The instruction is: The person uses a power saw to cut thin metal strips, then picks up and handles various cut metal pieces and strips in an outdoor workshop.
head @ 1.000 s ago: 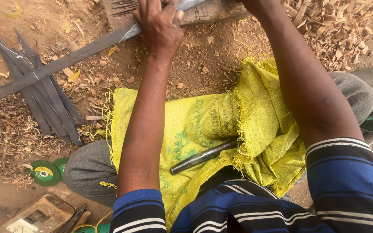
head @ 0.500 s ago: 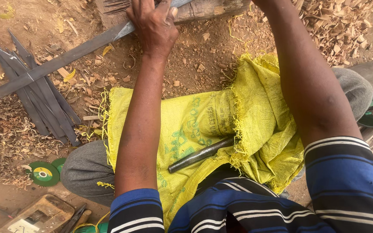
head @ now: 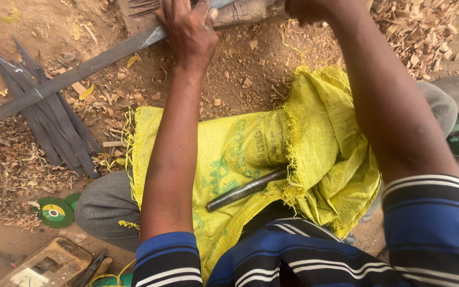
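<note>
From my feed, the long dark metal strip (head: 81, 72) runs diagonally from the left edge up to the top centre, where its bright end lies across a wooden block (head: 240, 13). My left hand (head: 189, 32) presses down on that end, fingers curled over it. My right hand (head: 306, 9) is clenched at the top edge, just right of the block; I cannot tell what it holds, since the frame cuts it off. Under both forearms a yellow woven sack (head: 240, 154) covers my lap, and a short dark steel rod (head: 246, 190) lies loose on it. Left of the sack, a bundle of dark metal strips (head: 54, 122) rests on the dirt beneath the long strip. Green grinding discs (head: 54, 212) lie near my left knee, wood shavings (head: 415, 29) at the upper right.
</note>
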